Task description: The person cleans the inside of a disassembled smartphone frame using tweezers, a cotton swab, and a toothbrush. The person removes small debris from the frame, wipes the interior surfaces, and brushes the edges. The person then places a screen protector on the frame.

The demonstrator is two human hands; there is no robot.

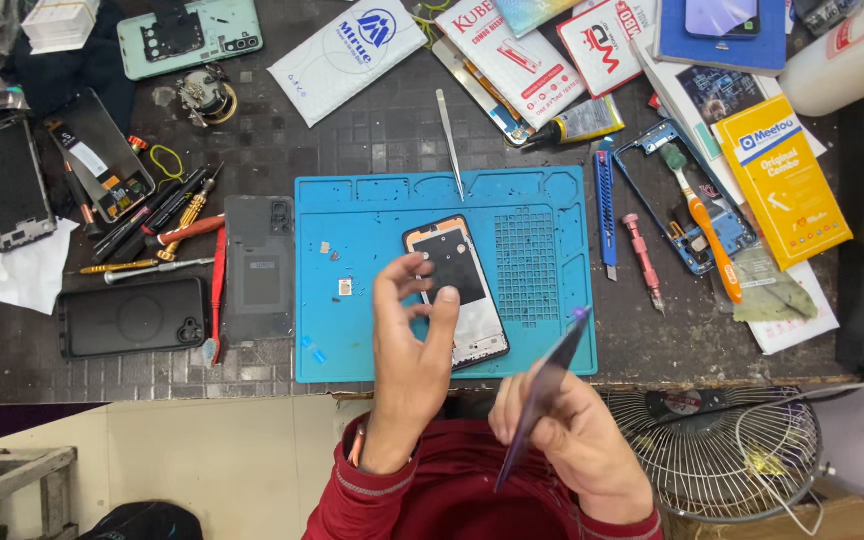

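An opened phone frame (457,270) lies face up on a blue repair mat (372,330). My left hand (410,350) hovers over its lower left part, thumb and fingers apart, fingertips touching or just above the frame. My right hand (572,440) is at the mat's near edge, closed on a thin dark translucent film strip (547,385) that points up and right. Small loose parts (344,288) lie on the mat to the left of the phone.
Metal tweezers (450,140) lie at the mat's top edge. A grey back cover (260,268), a black case (132,317) and several screwdrivers (167,235) lie left. A blue cutter (605,205), toothbrush (704,225), glue tube (582,122) and packets lie right. A wire fan (717,455) stands near right.
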